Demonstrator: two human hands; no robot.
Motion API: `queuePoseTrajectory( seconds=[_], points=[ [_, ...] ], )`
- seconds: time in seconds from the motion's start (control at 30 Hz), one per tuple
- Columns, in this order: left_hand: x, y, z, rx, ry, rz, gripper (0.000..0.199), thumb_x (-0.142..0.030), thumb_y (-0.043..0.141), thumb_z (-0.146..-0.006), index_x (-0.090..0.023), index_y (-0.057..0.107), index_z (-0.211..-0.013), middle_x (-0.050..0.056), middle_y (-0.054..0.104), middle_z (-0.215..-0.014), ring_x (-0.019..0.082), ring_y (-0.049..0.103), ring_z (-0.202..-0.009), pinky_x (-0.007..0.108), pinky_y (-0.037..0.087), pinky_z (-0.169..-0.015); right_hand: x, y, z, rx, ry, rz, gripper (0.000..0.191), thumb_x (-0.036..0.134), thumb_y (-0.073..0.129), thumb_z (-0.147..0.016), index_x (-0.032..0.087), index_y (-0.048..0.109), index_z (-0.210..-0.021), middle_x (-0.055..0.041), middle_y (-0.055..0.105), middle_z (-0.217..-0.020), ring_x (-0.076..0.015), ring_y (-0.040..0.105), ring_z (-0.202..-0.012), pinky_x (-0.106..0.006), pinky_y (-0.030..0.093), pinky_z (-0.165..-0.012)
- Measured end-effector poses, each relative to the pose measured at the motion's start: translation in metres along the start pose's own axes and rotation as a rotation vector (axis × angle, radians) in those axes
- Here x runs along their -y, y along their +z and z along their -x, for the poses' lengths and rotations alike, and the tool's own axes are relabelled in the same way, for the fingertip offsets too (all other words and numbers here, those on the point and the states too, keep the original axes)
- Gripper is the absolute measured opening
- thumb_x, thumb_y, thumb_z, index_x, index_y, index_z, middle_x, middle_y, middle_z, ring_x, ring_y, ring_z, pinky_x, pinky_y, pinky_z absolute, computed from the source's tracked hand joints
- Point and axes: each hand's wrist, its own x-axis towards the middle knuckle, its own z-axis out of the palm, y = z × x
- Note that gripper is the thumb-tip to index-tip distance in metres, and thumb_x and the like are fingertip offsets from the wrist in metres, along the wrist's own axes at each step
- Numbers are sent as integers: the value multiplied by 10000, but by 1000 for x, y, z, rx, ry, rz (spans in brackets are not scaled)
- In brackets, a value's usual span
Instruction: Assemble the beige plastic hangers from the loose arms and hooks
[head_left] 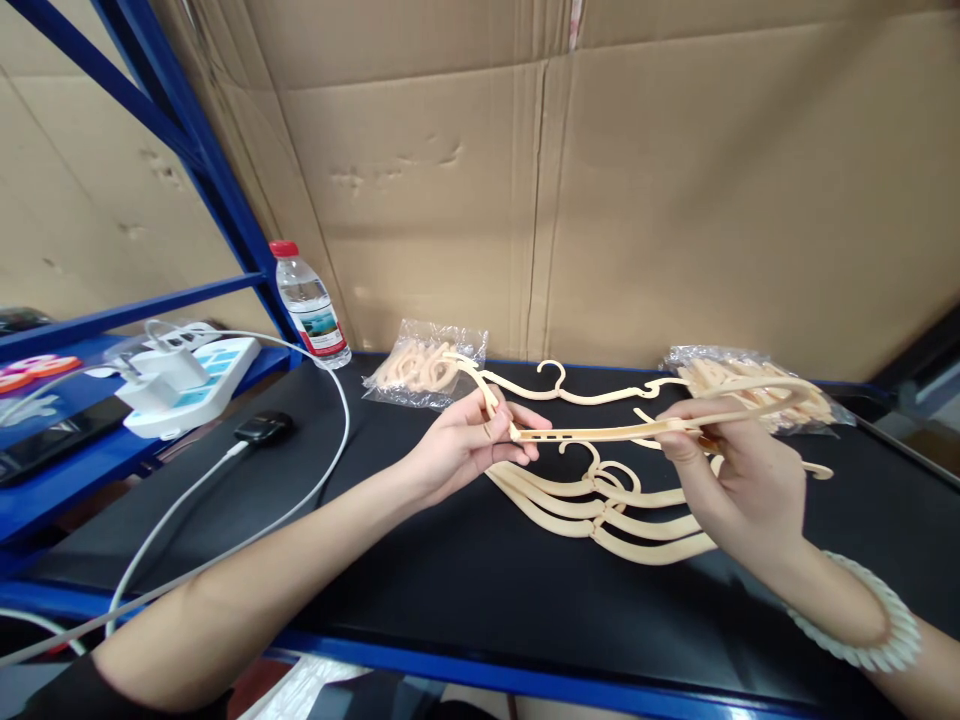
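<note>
A cream plastic hanger (592, 434) is held up between my two hands, seen nearly edge-on, with small slots along its bar. My left hand (472, 440) pinches it at its left end, where a short curved piece rises from the bar. My right hand (742, 480) grips the other end, and a long curved part loops out to the right above it. Beneath, several matching hangers (600, 515) lie stacked on the black table, hooks overlapping. One more hanger (600, 397) lies behind. Which pieces the fingers press together is partly hidden.
Clear bags of cream hooks (420, 365) and other cream pieces (757, 385) lie at the back. A water bottle (311, 305) stands back left. A power strip (195, 385), a black charger (262, 428) and white cables lie left. Cardboard (420, 200) walls the rear.
</note>
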Motion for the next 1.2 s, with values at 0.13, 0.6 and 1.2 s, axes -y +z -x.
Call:
queuePoseTrajectory(
  seconds=[0.13,0.6,1.2],
  points=[
    [0,-2,0,11,-1,10,232,-226,738,-814,-136,534,-750,112,745,-954,157,704,-722,238,556,-677,0,0,1,-3,1,2,57,169,587,-900,212,573,-936,1,657,-798,-124,620,-648,-233,458,-597],
    [10,7,3,-124,127,4,331,-242,794,-756,-164,474,-720,102,765,-842,137,648,-597,250,483,-584,8,3,5,-18,54,25,50,180,579,-898,228,567,-903,-15,654,-800,-148,616,-620,-272,477,-572],
    [16,14,5,-255,327,-160,323,-263,747,-804,-180,445,-722,88,760,-825,127,629,-580,251,461,-548,17,5,9,-17,193,-22,57,220,600,-886,216,581,-832,-7,639,-727,-130,595,-564,-248,463,-515]
  ],
)
